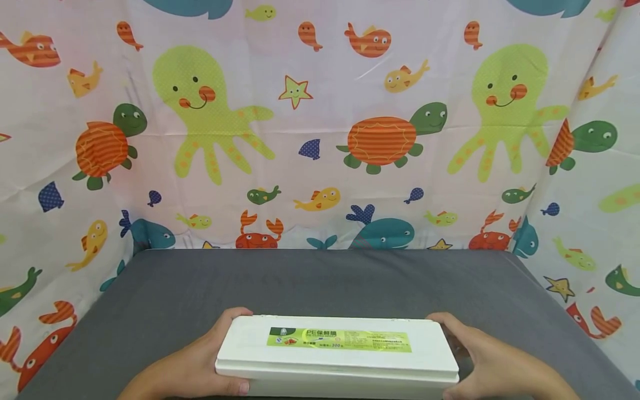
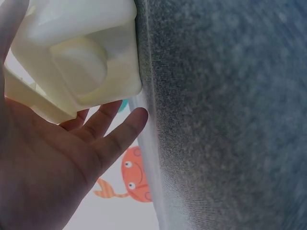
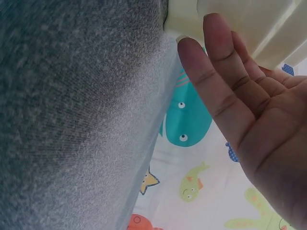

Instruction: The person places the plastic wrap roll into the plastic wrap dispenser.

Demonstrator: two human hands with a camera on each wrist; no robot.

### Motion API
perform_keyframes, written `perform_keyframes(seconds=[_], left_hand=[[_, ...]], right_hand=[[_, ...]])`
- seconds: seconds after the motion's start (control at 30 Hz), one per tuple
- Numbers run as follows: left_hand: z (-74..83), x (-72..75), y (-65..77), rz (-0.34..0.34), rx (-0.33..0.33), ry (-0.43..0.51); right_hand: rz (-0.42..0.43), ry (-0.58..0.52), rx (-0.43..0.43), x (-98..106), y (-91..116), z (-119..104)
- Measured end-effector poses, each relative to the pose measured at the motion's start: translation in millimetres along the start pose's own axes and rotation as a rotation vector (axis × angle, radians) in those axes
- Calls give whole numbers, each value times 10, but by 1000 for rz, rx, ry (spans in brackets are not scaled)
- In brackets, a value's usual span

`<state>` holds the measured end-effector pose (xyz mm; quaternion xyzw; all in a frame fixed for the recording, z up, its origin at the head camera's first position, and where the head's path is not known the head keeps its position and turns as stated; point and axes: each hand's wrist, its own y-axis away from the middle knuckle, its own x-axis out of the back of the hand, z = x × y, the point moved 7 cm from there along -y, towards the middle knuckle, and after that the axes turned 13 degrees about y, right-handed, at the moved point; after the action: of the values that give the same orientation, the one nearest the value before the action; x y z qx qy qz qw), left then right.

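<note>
A long white cling film box (image 1: 337, 358) with a green printed label on its lid sits near the front edge of the view, its lid down. At its left end my left hand (image 1: 200, 361) grips it, thumb on the front face and fingers behind the back corner. My right hand (image 1: 500, 358) holds the right end, with the thumb low at the front corner and a finger at the back one. In the left wrist view, the end of the box (image 2: 79, 62) shows a rounded recess above the left fingers. The right wrist view has the right fingers (image 3: 223, 96) against the box.
A dark grey cloth (image 1: 320, 283) covers the table under the box. Behind and at both sides hangs a white curtain (image 1: 310, 50) printed with sea animals, meeting the table's back edge.
</note>
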<state>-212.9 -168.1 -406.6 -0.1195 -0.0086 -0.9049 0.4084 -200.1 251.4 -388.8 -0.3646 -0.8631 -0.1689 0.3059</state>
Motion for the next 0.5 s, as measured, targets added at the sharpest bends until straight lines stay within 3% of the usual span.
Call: perform_keyframes(seconds=[0.2, 0.37, 0.5], left_hand=[[19, 5, 15, 11, 15, -43], [25, -2, 22, 26, 88, -70], [47, -19, 27, 20, 87, -78]], right_hand=[[-11, -14, -12, -11, -1, 16], [-7, -8, -26, -9, -2, 35], [14, 7, -1, -5, -11, 27]])
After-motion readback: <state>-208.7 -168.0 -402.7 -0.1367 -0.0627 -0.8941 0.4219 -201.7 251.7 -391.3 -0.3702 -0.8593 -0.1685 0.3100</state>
